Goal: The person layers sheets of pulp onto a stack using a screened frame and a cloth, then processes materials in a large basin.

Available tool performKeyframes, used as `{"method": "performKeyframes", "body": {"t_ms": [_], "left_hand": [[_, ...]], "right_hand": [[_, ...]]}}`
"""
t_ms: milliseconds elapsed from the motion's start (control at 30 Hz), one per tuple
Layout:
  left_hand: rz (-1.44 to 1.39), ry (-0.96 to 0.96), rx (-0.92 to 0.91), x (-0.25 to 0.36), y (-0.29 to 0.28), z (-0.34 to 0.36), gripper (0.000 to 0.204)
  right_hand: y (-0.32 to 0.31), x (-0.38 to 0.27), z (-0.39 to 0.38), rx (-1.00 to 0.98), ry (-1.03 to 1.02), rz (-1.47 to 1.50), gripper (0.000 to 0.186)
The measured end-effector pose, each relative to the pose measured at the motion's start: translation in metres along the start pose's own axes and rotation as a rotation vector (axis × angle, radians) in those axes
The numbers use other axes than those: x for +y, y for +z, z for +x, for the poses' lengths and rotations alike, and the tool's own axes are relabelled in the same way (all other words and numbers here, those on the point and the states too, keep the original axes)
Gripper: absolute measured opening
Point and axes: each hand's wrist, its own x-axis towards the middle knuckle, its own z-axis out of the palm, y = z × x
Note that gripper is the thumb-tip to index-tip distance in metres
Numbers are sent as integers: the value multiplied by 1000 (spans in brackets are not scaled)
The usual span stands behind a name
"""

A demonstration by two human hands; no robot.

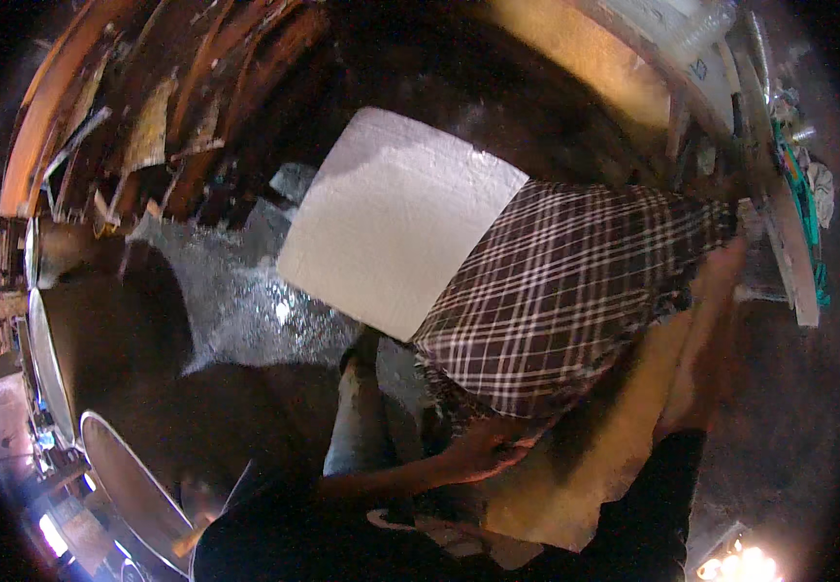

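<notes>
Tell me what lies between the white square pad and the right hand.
The brown plaid cloth spans that stretch in the head view, from the edge of the white square pad to the right hand.

A dim, grainy scene bends toward black edges, with lights glaring lower right.

No words or numbers can be read here. Two marks stand out. A small dark-blue mark, roughly diamond-shaped, sits on the pale plastic at the upper right; its fine detail is too small to tell, and whether it holds letters cannot be made out. A pale curved mark shows on the dark clothing at the lower edge, its outline bent and partly lost in shadow; whether it is a printed sign is unclear.
</notes>
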Motion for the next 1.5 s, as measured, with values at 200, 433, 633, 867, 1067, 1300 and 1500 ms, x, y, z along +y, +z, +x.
{"method": "performKeyframes", "body": {"t_ms": [200, 433, 633, 867, 1067, 1300, 1500], "left_hand": [[-205, -391, -270, 67, 71, -1, 27], [-83, -234, -13, 21, 107, 3, 26], [145, -455, 203, -102, 78, 9, 26], [261, -279, 336, -187, -44, -21, 33], [630, -210, 758, -179, -294, 50, 52], [920, -148, 777, -242, -581, 123, 83], [416, -644, 342, -239, -603, 154, 66]], "right_hand": [[-113, 1, -36, -3, -66, -271, 35], [-168, -9, -61, 81, -271, -577, 35], [-140, 49, -116, 141, -478, -832, 37], [-135, 258, -238, -4, -71, -1071, 35], [-224, 440, -345, -115, 341, -1538, 23], [-148, 509, -190, -78, 257, -708, 32], [-1, 462, -133, -59, 352, -684, 41]]}}
